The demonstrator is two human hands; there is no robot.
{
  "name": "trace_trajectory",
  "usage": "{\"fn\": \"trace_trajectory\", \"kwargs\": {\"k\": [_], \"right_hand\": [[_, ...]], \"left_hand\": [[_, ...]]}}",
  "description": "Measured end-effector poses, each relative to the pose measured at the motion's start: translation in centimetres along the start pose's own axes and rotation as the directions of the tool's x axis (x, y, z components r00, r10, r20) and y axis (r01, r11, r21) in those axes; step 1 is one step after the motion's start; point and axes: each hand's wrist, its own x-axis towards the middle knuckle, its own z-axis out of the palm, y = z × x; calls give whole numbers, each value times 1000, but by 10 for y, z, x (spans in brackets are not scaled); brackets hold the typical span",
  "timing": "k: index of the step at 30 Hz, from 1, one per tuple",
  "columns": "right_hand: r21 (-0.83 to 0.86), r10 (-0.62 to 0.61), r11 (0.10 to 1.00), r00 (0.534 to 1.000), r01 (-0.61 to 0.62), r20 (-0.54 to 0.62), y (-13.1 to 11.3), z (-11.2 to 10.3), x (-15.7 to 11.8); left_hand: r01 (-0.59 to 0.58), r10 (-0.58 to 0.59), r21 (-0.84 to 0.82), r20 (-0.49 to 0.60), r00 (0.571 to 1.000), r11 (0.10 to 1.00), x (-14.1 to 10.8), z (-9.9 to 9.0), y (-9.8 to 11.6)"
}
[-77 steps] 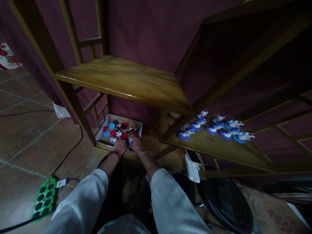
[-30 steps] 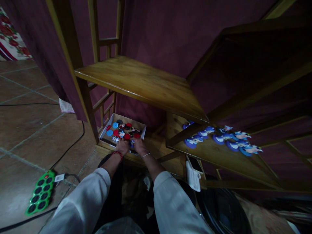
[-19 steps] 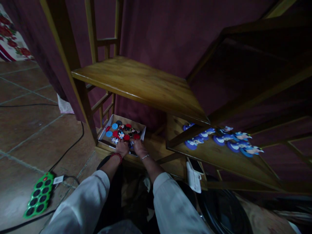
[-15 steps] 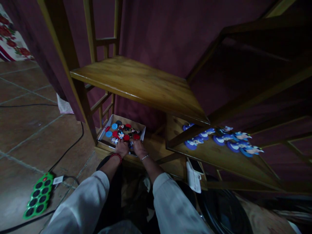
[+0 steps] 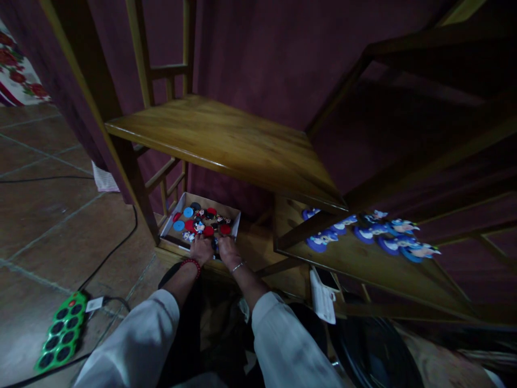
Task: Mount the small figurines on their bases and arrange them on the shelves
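A shallow cardboard box with pale walls sits on the low wooden shelf. Inside lie several small cartoon figurines with red and black parts, along with round blue discs. Over the box's front edge reach my left hand, wearing a red bead bracelet, and my right hand, with a thin silver bracelet. They are close together, fingers curled in around a small dark-blue figurine that is mostly hidden. A white-and-blue figurine lies just beside my left fingers.
Above the box juts a wooden shelf board. Several blue-based figurines stand on a shelf to the right. Below them are a phone and a white packet. A green power strip with cables lies on the tiled floor.
My right hand has shifted slightly left, closer to my left hand. Both remain at the front of the box. The whole view has moved a little.
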Motion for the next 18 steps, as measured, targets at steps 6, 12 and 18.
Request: {"fn": "trace_trajectory", "kwargs": {"k": [6,12,18], "right_hand": [[5,-59,998,996,60,-63,4,0,-2],[102,-27,994,998,33,-65,0,0,-1],[171,44,985,997,-33,-64,3,4,1]], "left_hand": [[4,-3,-9,34,999,1000,3,0,-1],[13,-12,-32,42,999,999,5,-1,-3],[23,-19,-80,56,998,997,7,-1,-3]]}}
